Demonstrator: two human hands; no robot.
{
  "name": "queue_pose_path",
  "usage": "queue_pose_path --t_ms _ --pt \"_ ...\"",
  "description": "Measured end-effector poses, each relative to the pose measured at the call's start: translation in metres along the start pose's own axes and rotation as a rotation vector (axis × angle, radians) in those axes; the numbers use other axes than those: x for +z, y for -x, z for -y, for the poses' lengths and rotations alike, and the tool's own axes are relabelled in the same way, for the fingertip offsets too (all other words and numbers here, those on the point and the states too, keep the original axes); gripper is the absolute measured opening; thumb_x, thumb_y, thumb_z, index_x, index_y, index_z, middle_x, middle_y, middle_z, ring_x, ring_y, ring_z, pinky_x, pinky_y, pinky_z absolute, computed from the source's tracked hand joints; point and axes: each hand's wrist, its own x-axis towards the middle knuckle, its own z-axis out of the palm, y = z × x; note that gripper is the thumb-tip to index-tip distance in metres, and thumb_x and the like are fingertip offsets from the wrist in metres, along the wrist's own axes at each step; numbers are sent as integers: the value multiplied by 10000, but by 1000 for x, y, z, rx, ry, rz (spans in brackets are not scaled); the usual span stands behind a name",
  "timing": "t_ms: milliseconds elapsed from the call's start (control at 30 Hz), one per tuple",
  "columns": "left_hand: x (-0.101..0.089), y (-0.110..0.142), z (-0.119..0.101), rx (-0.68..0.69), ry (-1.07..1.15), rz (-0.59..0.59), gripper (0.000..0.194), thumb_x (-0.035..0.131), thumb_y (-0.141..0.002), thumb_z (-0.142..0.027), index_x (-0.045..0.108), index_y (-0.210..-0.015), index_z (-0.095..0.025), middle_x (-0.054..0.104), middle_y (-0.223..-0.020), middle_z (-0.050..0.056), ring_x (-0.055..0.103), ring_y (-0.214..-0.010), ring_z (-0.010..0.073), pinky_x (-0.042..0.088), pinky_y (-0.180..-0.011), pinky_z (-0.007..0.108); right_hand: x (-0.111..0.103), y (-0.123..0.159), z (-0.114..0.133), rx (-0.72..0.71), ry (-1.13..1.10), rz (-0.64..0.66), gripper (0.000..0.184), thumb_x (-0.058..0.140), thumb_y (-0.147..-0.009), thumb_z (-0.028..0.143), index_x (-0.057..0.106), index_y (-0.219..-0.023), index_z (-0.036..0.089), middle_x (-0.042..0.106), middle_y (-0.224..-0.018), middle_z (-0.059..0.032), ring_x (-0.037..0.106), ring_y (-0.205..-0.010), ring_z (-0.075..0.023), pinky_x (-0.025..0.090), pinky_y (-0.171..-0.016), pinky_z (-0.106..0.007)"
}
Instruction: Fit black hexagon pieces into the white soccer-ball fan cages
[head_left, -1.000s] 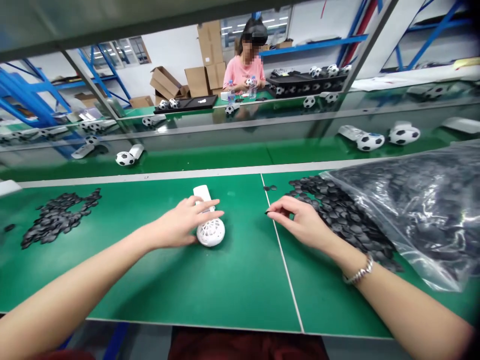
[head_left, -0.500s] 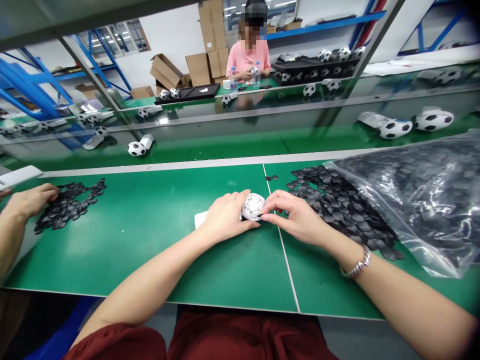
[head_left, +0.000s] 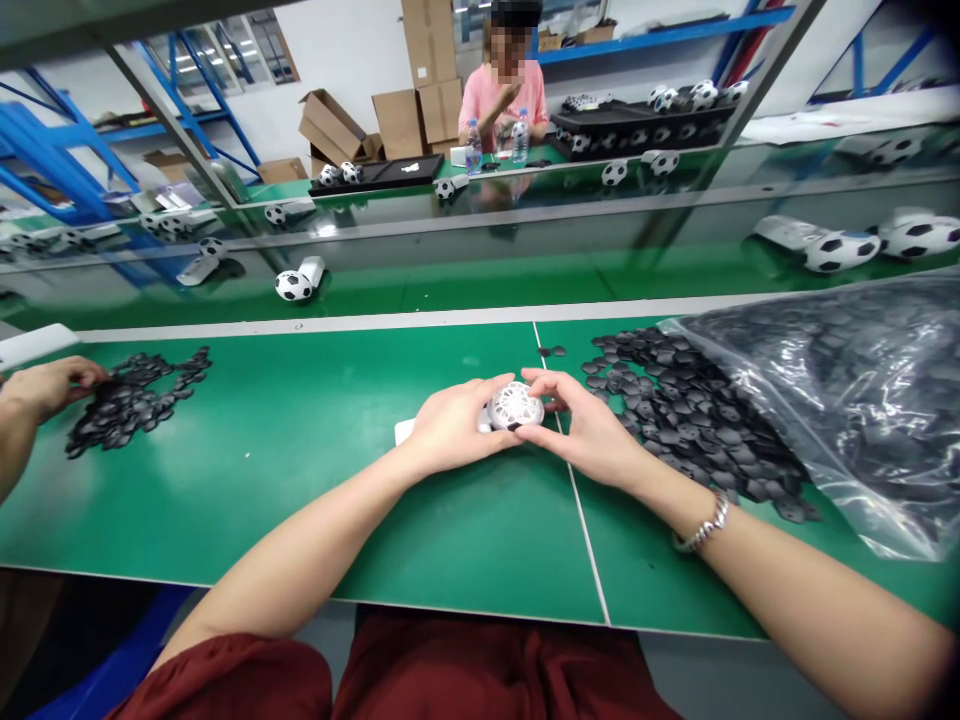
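Workshop: blue racking (head_left: 45,165) at the left, cardboard boxes (head_left: 397,125) along the wall, then a person in a pink top (head_left: 480,100) across the line.
Green bench (head_left: 300,520): smooth and glossy, with football-patterned fans (head_left: 294,286) lying on the green strip beyond its pale edge.
Co-worker's hand (head_left: 56,385): at the far left, fingers at the edge of a small pile of black pieces (head_left: 131,405); whether it grips one, I cannot tell.
Left hand (head_left: 454,425): curled over the handle of the white handheld fan, thumb and fingers reaching the round head.
White handheld fan (head_left: 516,405): between the two hands near the middle of the bench, grille up, handle end pointing left. It looks like light, stiff plastic — smooth enough to slip, the thin grille ribs its most delicate part. The handle and solid rim seem the best places to hold.
Right hand (head_left: 589,430): thumb and fingers narrowed on the head's right rim; a dark patch shows at the near edge, but whether the fingers pinch a black piece is hidden.
Bracelet (head_left: 705,525): on the right wrist.
Large black heap (head_left: 697,430): many thin, flat pieces — beside and partly under a clear plastic bag (head_left: 847,400) filled with more.
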Motion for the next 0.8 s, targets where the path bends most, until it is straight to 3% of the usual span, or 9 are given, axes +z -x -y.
queue_pose_path --t_ms 133,467,633,800 --pt "0 -1 1 -22 38 -12 640 626 -706 -504 454 -1281 -284 523 -1314 -8 521 -1162 221 431 -942 342 1 -2 1 47 -85 30 374 670 -730 309 474 -1032 211 552 -1142 -75 534 -1050 -225 478 -865 -392" --pt "-2 -2 -5 -98 106 -24 628 689 -639 -472 504 -1213 -296 593 -1214 -28 568 -1068 221 459 -875 330 -1 -4 1 65 -92 60 403 659 -720 301 484 -1075 223 536 -1128 -60 513 -1056 -238 496 -794 -375" --pt "-2 -3 -6 -112 107 -30 636 719 -603 -468 511 -1181 -305 618 -1153 -30 585 -1012 224 477 -789 329 0 -2 -3 22 -89 98 441 649 -737 275 464 -1136 240 496 -1169 -58 476 -1104 -234 498 -832 -374" --pt "0 -4 0 -86 106 -22 660 710 -620 -483 490 -1219 -314 600 -1201 -46 574 -1057 223 470 -839 340 1 -2 -7 -33 -7 73 443 638 -759 257 455 -1162 242 502 -1162 -57 475 -1096 -226 504 -836 -372"
